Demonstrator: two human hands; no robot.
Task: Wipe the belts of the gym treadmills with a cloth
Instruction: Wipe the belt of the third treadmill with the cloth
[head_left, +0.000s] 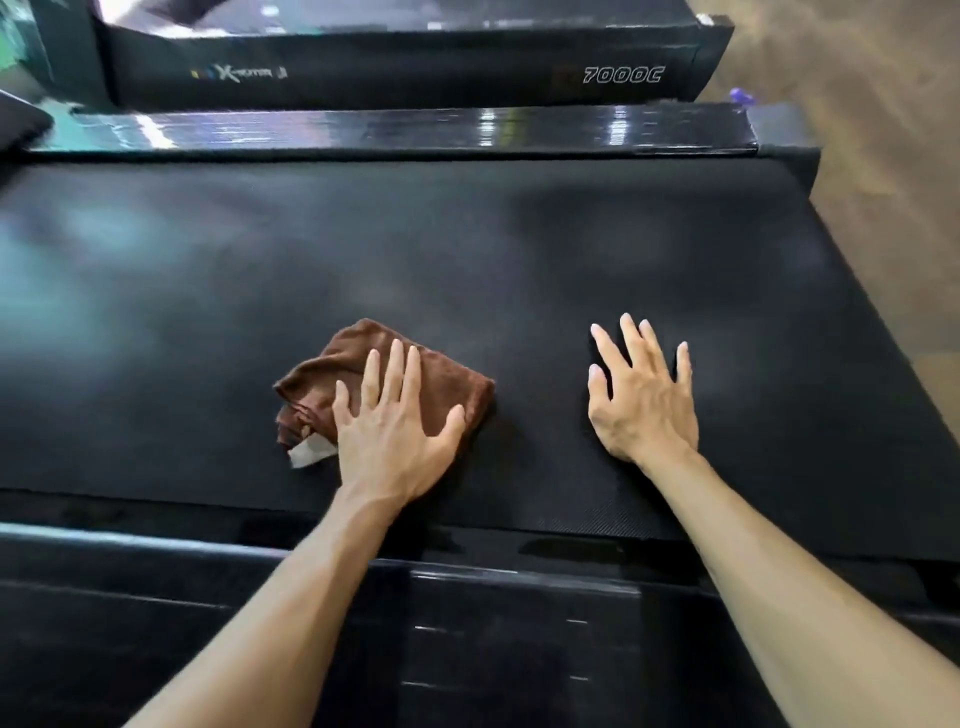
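- Left hand (395, 431) lies flat, fingers spread, pressing the folded brown cloth (415, 374) onto the treadmill belt (467, 249), lower centre of frame.
- Right hand (641, 395), open and empty, braces on the belt right of it.
- Best wiped with even palm pressure in overlapping passes.
- Cloth looks plush, a white tag (309, 453) showing; belt is matte, finely textured rubber between glossy side rails (389, 127).
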